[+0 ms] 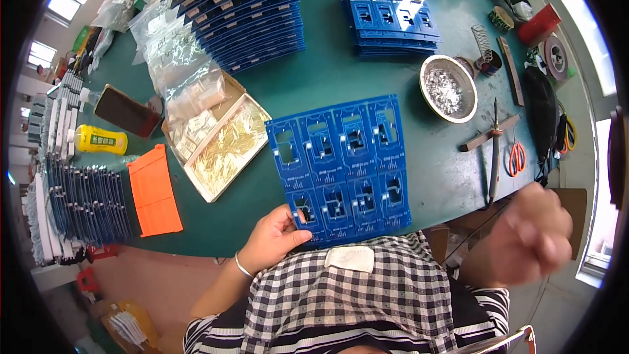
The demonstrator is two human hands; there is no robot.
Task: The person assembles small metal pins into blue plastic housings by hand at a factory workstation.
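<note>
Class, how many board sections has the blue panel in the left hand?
8 on the blue panel: four in the upper row, four in the lower. The left hand hides part of one corner, no whole section.

We count one left hand (278, 236), one right hand (531, 236) and one blue circuit-board panel (334, 177) divided into eight units, in two rows of four. We see one two-compartment cardboard tray (198, 182), one metal bowl (456, 117), one soldering iron (494, 164), one pair of orange-handled scissors (517, 157), one smartphone (128, 110), one yellow bottle (100, 140) and one red cylinder (538, 23). The stacked boards (390, 16) we cannot count.
</note>
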